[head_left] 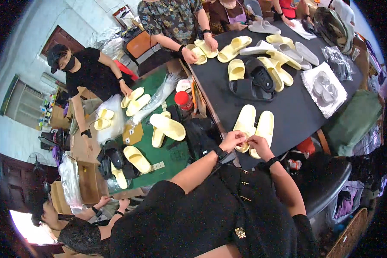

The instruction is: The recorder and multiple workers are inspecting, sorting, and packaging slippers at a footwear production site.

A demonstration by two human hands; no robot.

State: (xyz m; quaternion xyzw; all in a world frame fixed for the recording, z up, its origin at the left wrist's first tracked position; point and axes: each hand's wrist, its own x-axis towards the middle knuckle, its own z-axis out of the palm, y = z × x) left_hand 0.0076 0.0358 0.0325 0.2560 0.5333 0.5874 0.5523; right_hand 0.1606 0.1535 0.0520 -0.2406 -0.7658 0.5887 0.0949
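Note:
A pair of pale yellow slippers lies side by side at the near edge of the black table: the left slipper (pixel 246 118) and the right slipper (pixel 265 124), their near ends under my hands. My left hand (pixel 232 141) is closed in a pinch over the near end of the left slipper. Close beside it, my right hand (pixel 259 146) pinches at the near part of the pair, fingertips almost meeting the left hand's. Whatever sits between the fingers is too small to make out.
More yellow and grey slippers (pixel 290 52) and a black pair (pixel 253 84) lie farther along the black table (pixel 206 81). A silver sheet (pixel 327 107) holds grey slippers. A red-lidded jar (pixel 182 101) stands on the green table (pixel 152 148) at left. Several co-workers surround both tables.

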